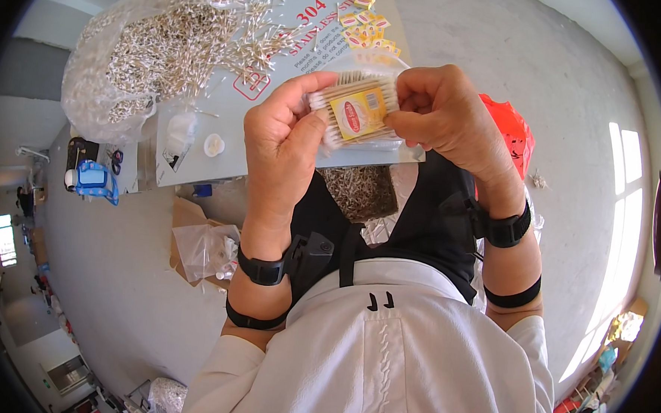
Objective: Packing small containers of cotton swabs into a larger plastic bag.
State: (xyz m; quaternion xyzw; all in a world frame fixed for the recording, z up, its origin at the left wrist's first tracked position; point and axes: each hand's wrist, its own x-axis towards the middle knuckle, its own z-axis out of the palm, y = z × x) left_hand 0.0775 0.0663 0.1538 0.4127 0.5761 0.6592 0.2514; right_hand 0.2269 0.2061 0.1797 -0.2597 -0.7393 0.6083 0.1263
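Note:
Between my two hands, above the table's near edge, is a flat clear pack of cotton swabs (pixel 354 112) with a yellow label. My left hand (pixel 286 133) holds its left edge, thumb in front and fingers behind. At its right edge my right hand (pixel 444 111) pinches the pack between thumb and bent fingers. Some clear plastic shows behind and below the pack. Just beyond it lies a scatter of small yellow labels (pixel 366 32). A large clear bag (pixel 90 82) at the far left is full of loose cotton swabs (pixel 167 45), which spill out onto the tabletop.
The grey table (pixel 221 152) also bears a small white tub (pixel 214 145). Below its edge, between my legs, is a box of loose swabs (pixel 357 189). A red plastic bag (pixel 510 134) is at the right; a cardboard box (pixel 187 225) with clear bags sits on the floor.

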